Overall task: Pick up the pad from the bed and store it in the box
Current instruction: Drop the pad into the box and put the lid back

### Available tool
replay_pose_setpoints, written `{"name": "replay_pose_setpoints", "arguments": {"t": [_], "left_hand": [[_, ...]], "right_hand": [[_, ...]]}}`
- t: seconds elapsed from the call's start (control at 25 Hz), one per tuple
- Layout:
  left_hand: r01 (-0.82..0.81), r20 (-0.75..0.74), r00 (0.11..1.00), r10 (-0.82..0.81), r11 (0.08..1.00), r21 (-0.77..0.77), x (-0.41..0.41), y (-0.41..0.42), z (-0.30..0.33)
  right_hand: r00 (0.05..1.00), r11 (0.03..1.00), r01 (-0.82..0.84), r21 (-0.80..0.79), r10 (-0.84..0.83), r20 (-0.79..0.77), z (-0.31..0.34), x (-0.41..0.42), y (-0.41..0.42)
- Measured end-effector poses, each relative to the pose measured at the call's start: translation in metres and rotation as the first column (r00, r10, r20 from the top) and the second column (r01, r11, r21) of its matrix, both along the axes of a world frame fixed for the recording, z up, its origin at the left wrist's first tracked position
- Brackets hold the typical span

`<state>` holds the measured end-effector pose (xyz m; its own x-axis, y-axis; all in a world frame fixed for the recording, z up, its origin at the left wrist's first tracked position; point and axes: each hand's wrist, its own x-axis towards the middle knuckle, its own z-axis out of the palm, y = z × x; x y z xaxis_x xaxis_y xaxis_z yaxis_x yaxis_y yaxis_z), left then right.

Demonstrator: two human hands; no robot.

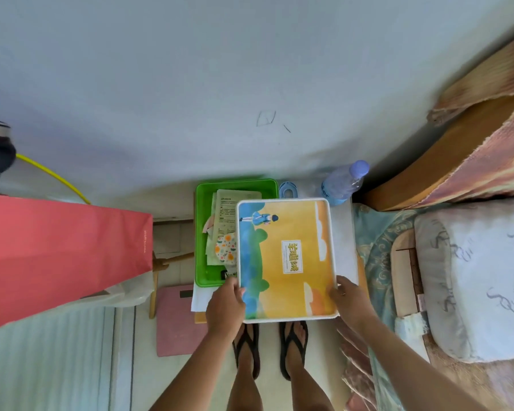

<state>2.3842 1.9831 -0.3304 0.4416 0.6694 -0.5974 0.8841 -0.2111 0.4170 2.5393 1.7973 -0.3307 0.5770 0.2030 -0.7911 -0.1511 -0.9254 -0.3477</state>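
While both hands grip the pad (285, 259) — left hand (224, 307) and right hand (352, 304) pinching its near corners above the green box (204, 232) — it overhangs; dropped now, it could miss.

Person's body, head cam: two bare arms, two bare legs, feet in flip-flops.

No sleeves in view on either arm; both forearms bare to the frame's bottom edge. Left hand (224, 304) and right hand (350, 301) bare, no gloves. Right hand has a thin ring-like band on one finger, small, can't tell material. No watch or bracelet seen on the wrists. Legs bare from frame bottom down to the feet, no trouser hem in view. Left flip-flop (247, 348) and right flip-flop (293, 345) dark, prob. black, w/ Y-shaped thong straps between the toes; soles dark too. Rel. to the right flip-flop, the left one sits just beside it, a narrow gap between, toes bare.
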Motion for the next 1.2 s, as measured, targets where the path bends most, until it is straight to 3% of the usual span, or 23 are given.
{"name": "replay_pose_setpoints", "arguments": {"t": [0.16,0.36,0.64,0.92,1.08,1.2], "left_hand": [[-0.061,-0.049,0.997,0.066,0.994,0.086,-0.008,0.060,-0.006],[-0.065,-0.141,0.986,0.084,0.989,0.136,-0.007,0.099,-0.025],[-0.187,-0.048,0.980,0.193,0.977,0.102,-0.004,0.110,-0.035],[-0.241,-0.029,0.971,0.239,0.968,-0.077,-0.006,0.122,-0.040],[-0.308,0.003,0.951,0.309,0.947,-0.092,-0.006,0.119,-0.044],[-0.315,0.012,0.948,0.319,0.940,-0.130,-0.008,0.123,-0.049]], "right_hand": [[0.995,0.996,-0.090,0.004,0.090,0.042,-0.009,-0.014,0.064],[0.992,1.000,0.020,-0.011,-0.019,0.125,-0.023,-0.021,0.119],[0.958,0.993,0.056,-0.103,-0.024,0.285,-0.031,-0.019,0.131],[0.978,0.979,0.201,-0.017,-0.200,0.063,-0.036,-0.014,0.123],[0.936,0.936,0.352,0.001,-0.352,-0.009,-0.038,-0.016,0.118],[0.922,0.925,0.381,0.013,-0.378,-0.087,-0.040,-0.015,0.119]]}}
